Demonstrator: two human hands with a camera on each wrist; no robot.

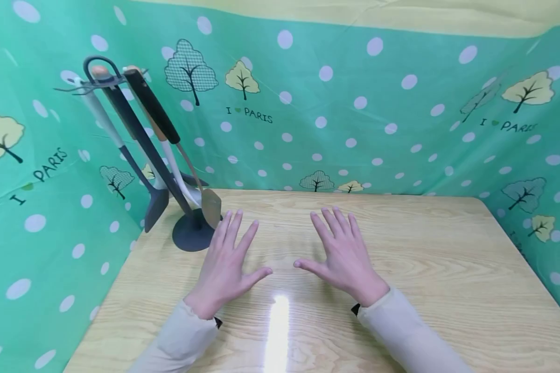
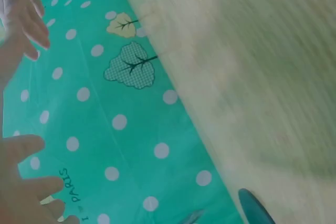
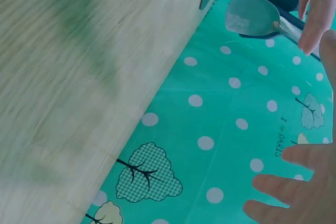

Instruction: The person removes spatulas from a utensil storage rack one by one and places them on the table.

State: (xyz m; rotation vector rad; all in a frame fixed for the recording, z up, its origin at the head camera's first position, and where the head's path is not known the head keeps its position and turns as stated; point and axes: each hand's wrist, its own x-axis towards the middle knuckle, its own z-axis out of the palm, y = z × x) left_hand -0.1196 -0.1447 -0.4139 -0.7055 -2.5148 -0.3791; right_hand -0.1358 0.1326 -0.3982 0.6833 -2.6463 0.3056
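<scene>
Both hands lay flat with fingers spread on the counter [image 1: 401, 243] at lower centre of the head view, each grip released and holding nothing. The left hand [image 1: 226, 264] sat just beside the utensil stand [image 1: 193, 230] at left of centre, the nearest thing; the right hand [image 1: 343, 259] lay further right. A clean reach would, I judge, approach the hanging spatula [image 1: 210, 204] without knocking the stand's base.

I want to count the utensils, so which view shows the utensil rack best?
The head view: the utensil rack stands whole there, from hook ring to round base. The right wrist view catches only a metal spoon bowl and dark parts at its top edge; the left wrist view shows just one dark sliver.
</scene>
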